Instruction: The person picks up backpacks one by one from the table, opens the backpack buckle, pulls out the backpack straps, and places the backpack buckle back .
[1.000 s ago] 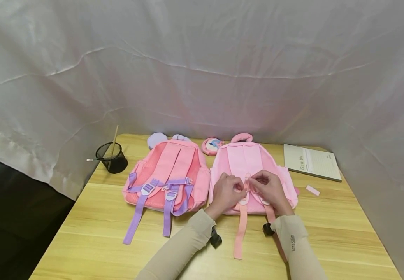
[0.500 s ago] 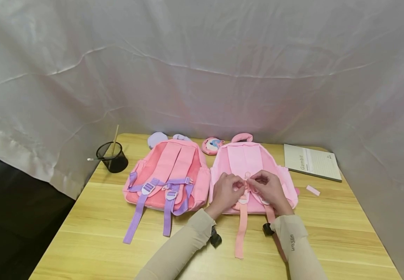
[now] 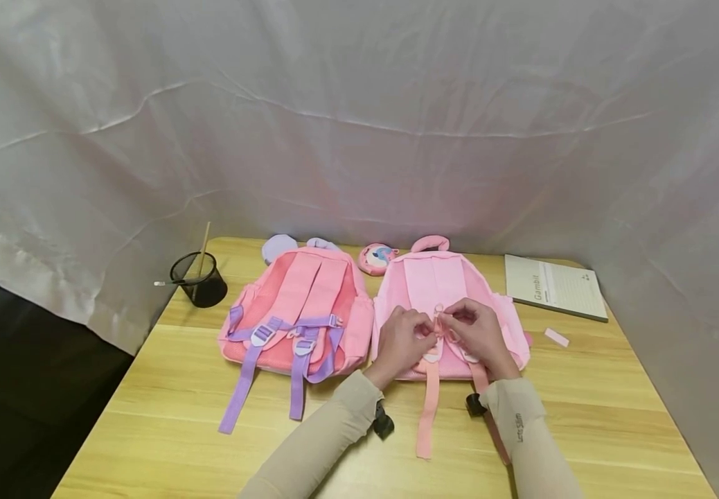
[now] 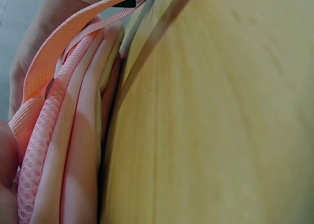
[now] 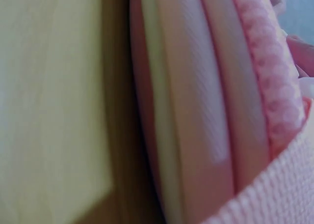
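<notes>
A light pink backpack (image 3: 437,274) lies with its strap side up on the wooden table. Over its lower middle, my left hand (image 3: 406,339) and right hand (image 3: 474,329) meet, fingertips close together. Each pinches a piece of thin peach strap (image 3: 439,326); whether a buckle sits between them is too small to tell. Loose peach webbing (image 3: 428,416) hangs toward me below the hands. In the left wrist view, peach webbing (image 4: 37,81) arches over the bag's mesh edge (image 4: 41,150). The right wrist view shows the bag's side (image 5: 196,106), with a fingertip (image 5: 300,52) at the right edge.
Left of it lies a coral backpack (image 3: 309,284) with purple straps (image 3: 247,388). A black mesh pen cup (image 3: 206,287) stands at far left. At right are a notebook (image 3: 559,287) and a small pink-white block (image 3: 556,337). A round pouch (image 3: 377,258) lies behind the bags.
Both hands stay at the same spot on the light pink backpack, with only slight shifts of the fingers. The other things have not moved.
</notes>
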`<state>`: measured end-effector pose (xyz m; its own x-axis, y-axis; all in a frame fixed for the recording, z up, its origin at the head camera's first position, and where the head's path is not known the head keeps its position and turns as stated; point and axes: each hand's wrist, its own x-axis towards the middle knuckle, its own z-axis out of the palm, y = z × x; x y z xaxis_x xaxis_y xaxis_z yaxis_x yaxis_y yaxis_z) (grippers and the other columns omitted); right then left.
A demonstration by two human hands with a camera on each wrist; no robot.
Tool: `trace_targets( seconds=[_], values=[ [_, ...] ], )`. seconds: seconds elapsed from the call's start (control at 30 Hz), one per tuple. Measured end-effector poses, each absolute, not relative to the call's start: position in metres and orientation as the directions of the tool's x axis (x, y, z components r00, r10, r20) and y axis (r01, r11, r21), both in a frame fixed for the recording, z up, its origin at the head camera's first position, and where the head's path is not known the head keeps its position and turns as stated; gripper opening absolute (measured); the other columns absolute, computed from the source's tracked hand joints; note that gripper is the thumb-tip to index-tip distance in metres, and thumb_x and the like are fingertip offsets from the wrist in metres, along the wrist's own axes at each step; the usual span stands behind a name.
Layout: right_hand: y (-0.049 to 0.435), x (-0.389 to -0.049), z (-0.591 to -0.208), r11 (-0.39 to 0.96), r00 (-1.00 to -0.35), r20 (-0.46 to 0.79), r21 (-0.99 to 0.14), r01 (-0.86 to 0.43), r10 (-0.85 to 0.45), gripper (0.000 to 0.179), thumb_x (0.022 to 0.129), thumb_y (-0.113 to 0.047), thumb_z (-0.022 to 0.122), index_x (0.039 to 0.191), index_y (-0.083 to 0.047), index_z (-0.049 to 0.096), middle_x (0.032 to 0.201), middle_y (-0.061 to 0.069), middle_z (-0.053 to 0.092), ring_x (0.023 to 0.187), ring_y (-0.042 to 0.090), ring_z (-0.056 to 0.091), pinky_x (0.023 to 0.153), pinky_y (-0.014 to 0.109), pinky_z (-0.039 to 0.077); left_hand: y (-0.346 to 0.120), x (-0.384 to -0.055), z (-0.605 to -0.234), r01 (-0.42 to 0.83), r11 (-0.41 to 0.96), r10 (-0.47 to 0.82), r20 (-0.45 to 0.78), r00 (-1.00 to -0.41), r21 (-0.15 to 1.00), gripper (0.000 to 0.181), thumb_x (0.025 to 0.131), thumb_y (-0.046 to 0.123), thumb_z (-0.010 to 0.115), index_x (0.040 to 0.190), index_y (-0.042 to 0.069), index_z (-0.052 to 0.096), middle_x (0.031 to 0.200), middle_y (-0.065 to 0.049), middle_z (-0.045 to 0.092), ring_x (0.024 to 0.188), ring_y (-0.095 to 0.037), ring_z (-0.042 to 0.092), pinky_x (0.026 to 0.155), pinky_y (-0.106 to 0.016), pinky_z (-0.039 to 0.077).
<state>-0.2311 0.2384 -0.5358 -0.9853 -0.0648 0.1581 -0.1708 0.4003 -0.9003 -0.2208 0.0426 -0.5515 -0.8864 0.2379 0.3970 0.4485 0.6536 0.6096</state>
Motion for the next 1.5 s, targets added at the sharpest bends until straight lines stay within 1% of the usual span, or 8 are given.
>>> trace_targets(
  seconds=[0.13,0.33,0.5,0.83,1.03,1.27,1.37,1.5],
  values=[
    [0.238,-0.233,-0.534,0.414,-0.986,0.149,-0.895,-0.165,-0.069,0.024,0.091,-0.024,0.081,0.100,-0.002,0.074,0.098,0.018,0.074,0.079,0.007,0.063,0.071,0.018,0.051,0.043,-0.221,-0.551,0.443,0.657,0.240,0.388,-0.890,0.610,0.006,0.080,0.029,0.079,0.082,0.028,0.073,0.077,0.015,0.064,0.079,-0.007,0.049,0.064,-0.018,0.036],
    [0.231,-0.226,-0.520,0.418,-0.986,0.142,-0.893,-0.165,-0.086,0.019,0.093,-0.014,0.079,0.100,0.003,0.073,0.097,0.021,0.073,0.077,0.009,0.064,0.068,0.019,0.052,0.043,-0.220,-0.551,0.419,0.643,0.208,0.381,-0.901,0.641,0.012,0.088,0.036,0.077,0.091,0.026,0.071,0.085,0.012,0.066,0.082,-0.005,0.051,0.067,-0.018,0.038],
    [0.225,-0.216,-0.502,0.405,-0.982,0.156,-0.895,-0.185,-0.105,0.017,0.092,-0.011,0.079,0.098,0.004,0.073,0.094,0.022,0.073,0.074,0.011,0.065,0.066,0.020,0.053,0.044,-0.221,-0.551,0.447,0.630,0.192,0.430,-0.882,0.636,0.009,0.093,0.033,0.075,0.094,0.024,0.074,0.082,0.008,0.066,0.078,-0.007,0.051,0.065,-0.018,0.038],
    [0.224,-0.218,-0.505,0.388,-0.984,0.149,-0.905,-0.175,-0.095,0.019,0.092,-0.013,0.079,0.099,0.003,0.073,0.096,0.022,0.073,0.073,0.008,0.064,0.064,0.020,0.053,0.044,-0.221,-0.553,0.463,0.616,0.208,0.436,-0.876,0.637,0.008,0.088,0.028,0.080,0.084,0.024,0.073,0.079,0.011,0.067,0.074,-0.005,0.050,0.065,-0.016,0.036],
    [0.233,-0.233,-0.533,0.367,-0.984,0.169,-0.913,-0.179,-0.058,0.024,0.091,-0.025,0.082,0.099,-0.004,0.075,0.096,0.008,0.076,0.078,0.008,0.065,0.067,0.019,0.052,0.043,-0.221,-0.553,0.483,0.635,0.227,0.453,-0.862,0.603,0.013,0.083,0.028,0.081,0.077,0.025,0.070,0.073,0.012,0.062,0.072,-0.005,0.047,0.063,-0.017,0.034],
    [0.234,-0.231,-0.534,0.362,-0.980,0.200,-0.912,-0.194,-0.021,0.025,0.089,-0.029,0.083,0.097,-0.007,0.075,0.091,-0.001,0.075,0.080,0.008,0.066,0.070,0.018,0.052,0.043,-0.222,-0.555,0.472,0.649,0.236,0.432,-0.870,0.596,0.016,0.078,0.026,0.080,0.073,0.025,0.065,0.070,0.012,0.057,0.072,-0.006,0.046,0.062,-0.018,0.032],
    [0.233,-0.231,-0.534,0.359,-0.982,0.188,-0.916,-0.181,-0.014,0.026,0.089,-0.029,0.084,0.098,-0.006,0.075,0.092,0.000,0.075,0.080,0.008,0.066,0.070,0.018,0.053,0.044,-0.221,-0.553,0.445,0.663,0.228,0.404,-0.886,0.602,0.017,0.079,0.028,0.079,0.076,0.024,0.063,0.072,0.011,0.055,0.072,-0.007,0.045,0.062,-0.019,0.033],
    [0.233,-0.232,-0.533,0.352,-0.984,0.175,-0.920,-0.172,-0.024,0.026,0.089,-0.026,0.084,0.099,-0.004,0.075,0.095,0.007,0.074,0.081,0.008,0.066,0.070,0.018,0.053,0.045,-0.220,-0.551,0.406,0.669,0.209,0.367,-0.907,0.622,0.017,0.082,0.029,0.077,0.095,0.023,0.067,0.082,0.009,0.059,0.076,-0.007,0.048,0.063,-0.020,0.035]
  ],
)
